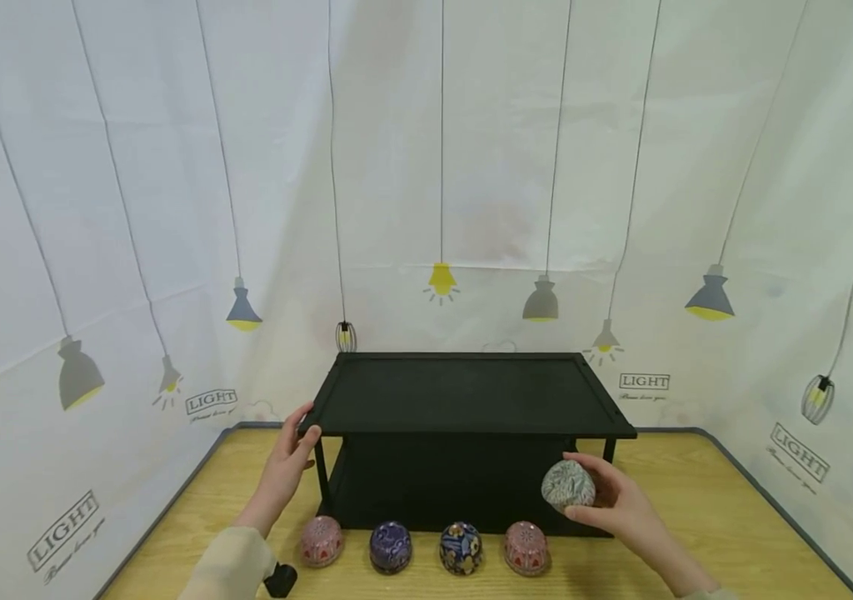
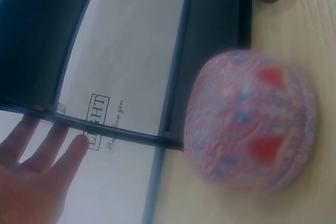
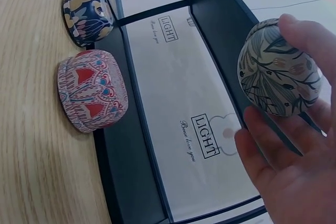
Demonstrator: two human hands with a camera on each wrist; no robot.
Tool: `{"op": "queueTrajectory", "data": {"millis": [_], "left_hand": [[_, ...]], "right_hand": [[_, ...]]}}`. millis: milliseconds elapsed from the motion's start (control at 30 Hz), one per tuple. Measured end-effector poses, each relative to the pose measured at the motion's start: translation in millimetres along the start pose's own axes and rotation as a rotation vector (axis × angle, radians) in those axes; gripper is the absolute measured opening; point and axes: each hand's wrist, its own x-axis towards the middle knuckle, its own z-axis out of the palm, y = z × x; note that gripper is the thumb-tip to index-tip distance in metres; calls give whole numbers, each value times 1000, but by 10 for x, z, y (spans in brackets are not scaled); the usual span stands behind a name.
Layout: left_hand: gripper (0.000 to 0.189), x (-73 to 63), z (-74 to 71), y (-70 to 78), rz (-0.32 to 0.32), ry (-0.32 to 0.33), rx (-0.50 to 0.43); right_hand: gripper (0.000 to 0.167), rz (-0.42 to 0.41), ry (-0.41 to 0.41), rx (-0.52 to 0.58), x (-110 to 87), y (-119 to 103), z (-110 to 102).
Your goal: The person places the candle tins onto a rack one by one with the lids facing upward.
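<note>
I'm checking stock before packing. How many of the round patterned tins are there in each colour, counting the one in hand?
Pink tins: 2
Purple tin: 1
Navy floral tin: 1
Pale leaf-patterned tin, held in the right hand: 1
Total: 5 tins

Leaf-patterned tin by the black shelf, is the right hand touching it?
Touching. The head view shows it plainly: the right hand pinches the leaf-patterned tin between thumb and fingers, with digits against opposite sides.

Four tins [image 1: 460, 548] in row on table [image 1: 696, 483], before shelf [image 1: 464, 392]; fifth tin [image 1: 568, 485] before shelf's right end.
</note>
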Motion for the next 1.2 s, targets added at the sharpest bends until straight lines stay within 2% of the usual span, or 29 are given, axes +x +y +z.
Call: {"op": "queueTrajectory", "data": {"millis": [167, 267, 767, 1033, 1200], "left_hand": [[55, 94, -22, -254, -4, 9, -14], [54, 97, -21, -304, 4, 19, -6], [53, 69, -8, -350, 1, 33, -13], [55, 107, -1, -308, 0, 42, -2], [54, 92, -7, -223, 4, 31, -5]], "right_hand": [[66, 14, 13, -12, -1, -23, -6], [66, 5, 14, 2, -1, -24, -5], [68, -4, 14, 27, 56, -87, -6], [62, -51, 5, 33, 95, -139, -25], [62, -68, -9, 37, 137, -204, -46]]}}
